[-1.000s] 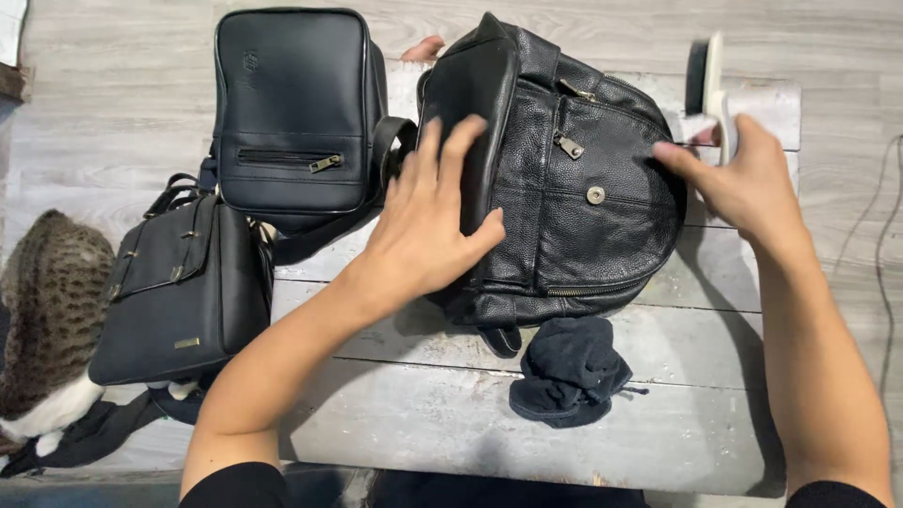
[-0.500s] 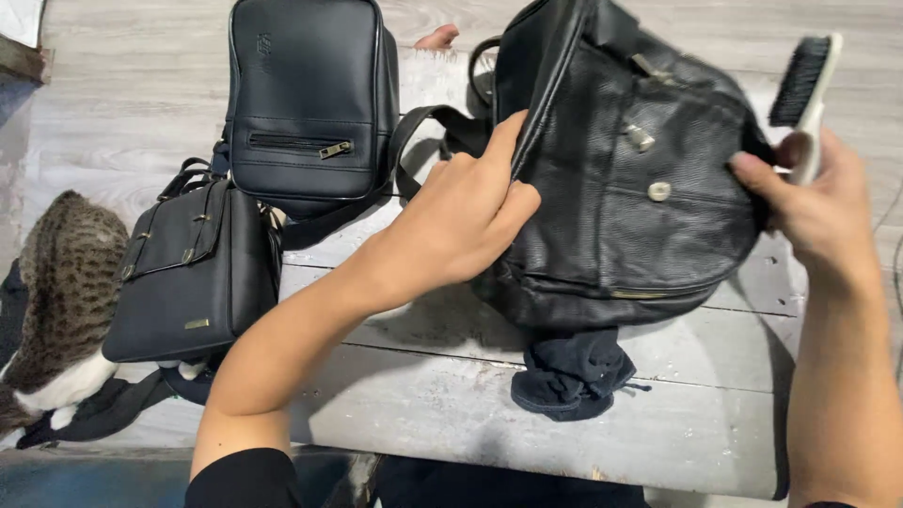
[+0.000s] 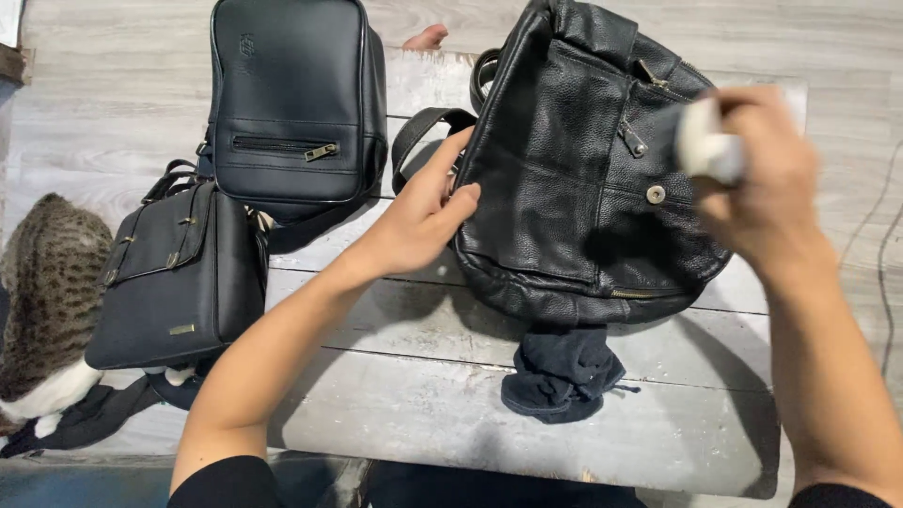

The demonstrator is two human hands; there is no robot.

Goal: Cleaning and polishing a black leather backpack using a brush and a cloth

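Place: a home, most likely a room with a work spot.
Table: a worn grey wooden table (image 3: 423, 414) with scratched paint.
Floor: pale grey wood floor (image 3: 103, 122) all around.
Pet: a striped cat (image 3: 42, 301) lies by the table.
Things: three black leather bags (image 3: 296, 103) and a dark cloth (image 3: 560, 376) lie about.

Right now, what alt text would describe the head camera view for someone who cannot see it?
A person's left hand steadies a black leather backpack on a weathered wooden table while the right hand holds a white-handled brush against its front. A dark cloth lies below it, two smaller black bags at left, a tabby cat beside them.
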